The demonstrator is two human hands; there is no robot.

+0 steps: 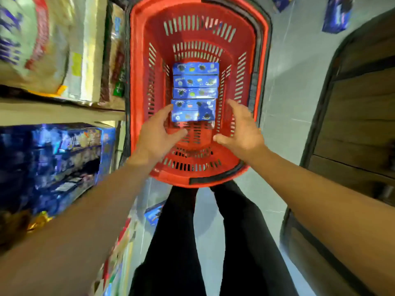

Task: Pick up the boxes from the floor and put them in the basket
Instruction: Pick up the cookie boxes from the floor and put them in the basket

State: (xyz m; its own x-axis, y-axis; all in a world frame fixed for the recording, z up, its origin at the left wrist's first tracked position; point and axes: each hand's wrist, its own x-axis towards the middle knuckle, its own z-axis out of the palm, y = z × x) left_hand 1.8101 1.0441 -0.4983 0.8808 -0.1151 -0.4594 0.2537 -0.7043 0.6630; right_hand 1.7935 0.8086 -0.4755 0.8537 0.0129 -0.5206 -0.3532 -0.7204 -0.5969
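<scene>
Grip: your left hand [159, 130] and right hand [239, 127] are spread open and hold nothing, flanking the nearest blue cardboard box.
Boxes: blue cardboard boxes [195, 91] sit packed in a row in the red slotted plastic basket [139, 60], likely to save room.
Arms: both reach forward over the near rim.
Left over: another blue box [336, 14] lies on the grey tiled floor [288, 82].

shop aisle: stocked shelves [57, 107] of packaged goods at left, red shopping basket [136, 60] on tiled floor [286, 99].
</scene>
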